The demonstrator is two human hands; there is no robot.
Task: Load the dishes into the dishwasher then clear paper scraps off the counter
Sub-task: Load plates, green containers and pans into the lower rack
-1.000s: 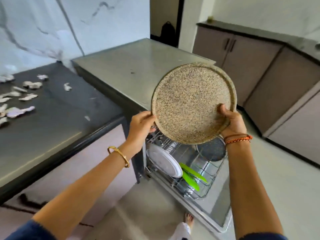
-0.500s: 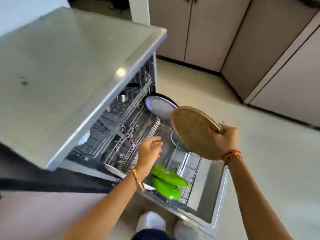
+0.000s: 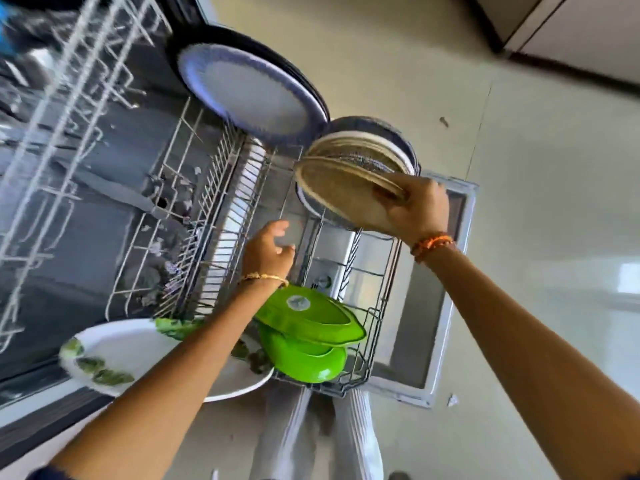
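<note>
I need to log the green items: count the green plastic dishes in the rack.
2. Both sit at the rack's near right corner: the upper green dish lies on the lower green dish. More may be hidden beneath.

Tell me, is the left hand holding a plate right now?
No, the left hand hangs free over the rack with loose fingers, while the right hand grips the speckled plate.
</note>
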